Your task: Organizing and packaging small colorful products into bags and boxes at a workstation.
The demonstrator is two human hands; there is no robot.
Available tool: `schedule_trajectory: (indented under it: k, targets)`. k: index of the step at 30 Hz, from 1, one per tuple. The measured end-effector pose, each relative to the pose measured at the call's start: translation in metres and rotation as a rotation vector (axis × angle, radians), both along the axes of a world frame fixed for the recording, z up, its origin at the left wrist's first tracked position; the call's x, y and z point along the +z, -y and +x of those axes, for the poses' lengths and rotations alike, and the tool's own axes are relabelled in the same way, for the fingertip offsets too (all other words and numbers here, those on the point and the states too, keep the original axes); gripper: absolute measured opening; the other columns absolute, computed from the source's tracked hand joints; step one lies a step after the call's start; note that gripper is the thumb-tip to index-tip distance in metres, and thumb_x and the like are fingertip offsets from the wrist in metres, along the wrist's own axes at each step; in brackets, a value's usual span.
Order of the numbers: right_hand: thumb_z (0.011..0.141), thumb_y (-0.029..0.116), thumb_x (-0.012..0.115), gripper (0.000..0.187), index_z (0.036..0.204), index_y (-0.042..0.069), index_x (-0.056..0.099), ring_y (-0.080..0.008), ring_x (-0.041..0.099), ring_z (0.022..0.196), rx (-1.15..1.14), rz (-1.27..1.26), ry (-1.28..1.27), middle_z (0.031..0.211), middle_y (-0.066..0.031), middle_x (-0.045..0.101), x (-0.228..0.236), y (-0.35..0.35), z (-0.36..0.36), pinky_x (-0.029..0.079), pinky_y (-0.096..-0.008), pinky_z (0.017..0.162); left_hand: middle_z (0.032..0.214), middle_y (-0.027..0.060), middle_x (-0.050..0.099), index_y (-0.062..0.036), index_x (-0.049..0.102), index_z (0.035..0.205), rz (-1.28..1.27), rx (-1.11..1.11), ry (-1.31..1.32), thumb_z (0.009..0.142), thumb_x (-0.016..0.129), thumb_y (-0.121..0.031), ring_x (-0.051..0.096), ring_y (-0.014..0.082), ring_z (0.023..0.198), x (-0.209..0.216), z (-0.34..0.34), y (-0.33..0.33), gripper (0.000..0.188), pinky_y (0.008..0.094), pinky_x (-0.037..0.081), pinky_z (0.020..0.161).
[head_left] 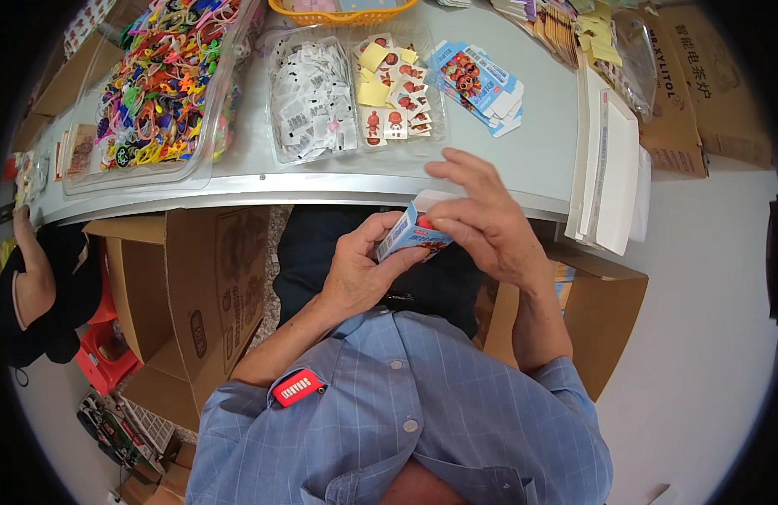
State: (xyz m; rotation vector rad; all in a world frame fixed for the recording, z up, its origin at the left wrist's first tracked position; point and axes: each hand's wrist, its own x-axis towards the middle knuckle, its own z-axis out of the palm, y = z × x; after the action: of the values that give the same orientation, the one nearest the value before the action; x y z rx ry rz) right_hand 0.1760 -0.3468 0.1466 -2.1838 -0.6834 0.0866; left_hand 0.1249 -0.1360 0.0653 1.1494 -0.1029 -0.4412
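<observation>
My left hand point(359, 261) is wrapped round a small blue printed carton point(397, 239), tilted in front of my lap with its top flap raised. A bit of something red point(424, 222) shows at the carton's mouth; its kind is hidden. Over that mouth is my right hand point(490, 219), its thumb side against the red piece and the other fingers stretched out and apart. On the table beyond lies a loose stack of flat blue cartons point(482, 80), printed like the one I hold.
A clear tub point(77, 181) heaped with colourful plastic trinkets stands at the left. Beside it, a divided clear tray point(275, 156) holds white sachets point(313, 101) and picture cards point(393, 122). Open cardboard boxes point(216, 295) flank my legs. A person's arm point(35, 269) is at far left.
</observation>
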Motion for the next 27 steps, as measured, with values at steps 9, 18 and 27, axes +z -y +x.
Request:
schedule_trajectory:
  k: [9,18,27]
  targets:
    - [0.104,0.023,0.055,0.034,0.120,-0.004,0.065,-0.0195,0.063,0.090,-0.379,0.697,-0.442,0.113,-0.0148,0.067,-0.036,0.032,-0.035,0.050,-0.0313,0.078,0.118,0.0120,0.068,0.0044,0.053,0.131,-0.186,0.014,-0.061,0.095,0.068,0.001,0.066,0.0143,0.106,0.000,-0.003,0.011,0.040,0.0280,0.054,0.094]
    - [0.100,0.014,0.063,0.028,0.124,-0.001,0.064,-0.0088,0.059,0.063,-0.479,1.002,-0.998,0.097,-0.0085,0.069,-0.075,0.043,-0.087,0.045,-0.0205,0.050,0.114,0.0096,0.068,0.0043,0.057,0.125,-0.054,-0.295,-0.182,0.095,0.069,-0.003,0.067,0.0146,0.104,-0.041,-0.011,0.030,0.033,0.0295,0.054,0.095]
    - [0.098,0.015,0.064,0.029,0.124,0.001,0.062,-0.0116,0.064,0.075,-0.718,0.933,-0.785,0.095,-0.0071,0.069,-0.105,0.053,-0.124,0.053,-0.0262,0.063,0.115,0.0091,0.068,0.0031,0.058,0.124,-0.130,-0.434,-0.213,0.097,0.067,-0.003,0.066,0.0141,0.103,-0.082,-0.007,0.060,0.029,0.0298,0.054,0.095]
